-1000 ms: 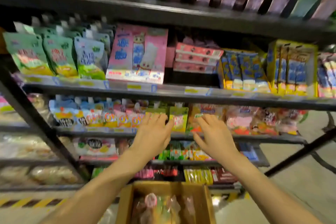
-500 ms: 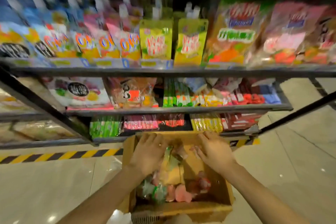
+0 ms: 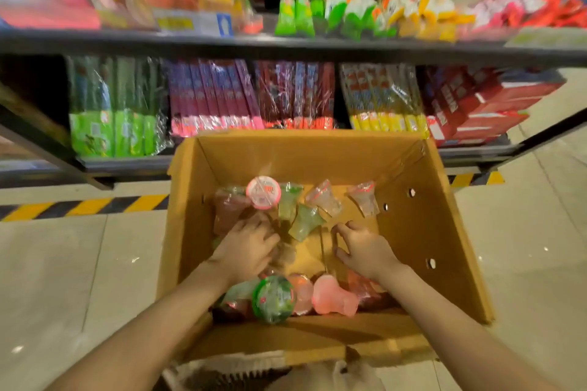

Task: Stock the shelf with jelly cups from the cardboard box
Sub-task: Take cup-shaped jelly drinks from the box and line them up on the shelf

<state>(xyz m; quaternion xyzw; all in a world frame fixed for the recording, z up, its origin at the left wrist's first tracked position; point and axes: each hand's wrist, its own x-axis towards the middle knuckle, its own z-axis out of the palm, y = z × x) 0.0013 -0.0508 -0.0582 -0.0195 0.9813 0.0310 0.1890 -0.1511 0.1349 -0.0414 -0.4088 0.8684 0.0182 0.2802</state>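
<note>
Your cardboard box [image 3: 422, 232] stands open on a pale tiled floor [image 3: 63, 279], directly in front of the dark metal shelf [image 3: 286, 47]. A yellow-and-black hazard stripe [image 3: 85, 206] runs along the floor at the shelf base, passing behind the box. The lowest shelf level holds upright packs in green [image 3: 108, 111], pink [image 3: 216, 98], yellow [image 3: 384, 98] and red [image 3: 476, 105]; the level above is blurred. Jelly cups [image 3: 305, 222] lie scattered on the box bottom, some tipped on their sides, one pink-lidded cup [image 3: 263, 193] facing up near the far wall and one green-lidded cup [image 3: 273, 298] near your side. Your left hand [image 3: 246, 247] is down among the cups with fingers curled over them; whether it grips one cannot be told. Your right hand [image 3: 365, 247] hovers apart from it over bare cardboard, fingers loosely bent and holding nothing.
</note>
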